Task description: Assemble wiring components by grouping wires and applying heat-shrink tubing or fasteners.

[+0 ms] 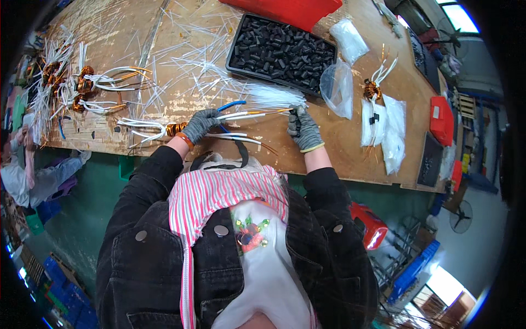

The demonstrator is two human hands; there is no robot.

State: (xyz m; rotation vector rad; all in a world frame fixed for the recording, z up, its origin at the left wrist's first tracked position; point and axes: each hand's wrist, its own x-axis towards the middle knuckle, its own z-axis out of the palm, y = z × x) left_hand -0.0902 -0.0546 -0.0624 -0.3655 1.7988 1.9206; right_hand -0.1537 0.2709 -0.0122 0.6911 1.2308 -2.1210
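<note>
Near the front edge of the table, my gloved left hand (203,125) is closed round a copper-wound coil (175,129). White-sleeved leads (148,130) spread out from the coil to the left, and more white-sleeved leads (238,136) with bare copper ends run to the right. A blue tube (233,105) sticks out by the left fingers; whether they hold it I cannot tell. My gloved right hand (304,129) pinches the tip of a copper wire (282,111) that stretches between both hands. Just beyond lies a bundle of thin white sleeves (274,96).
A black tray (235,70) full of small black pieces stands beyond my hands, with a red bin (290,10) behind it. Several coils (85,85) lie at the left. One coil (372,90) rests on plastic bags at the right. Loose white sleeves (186,60) litter the table.
</note>
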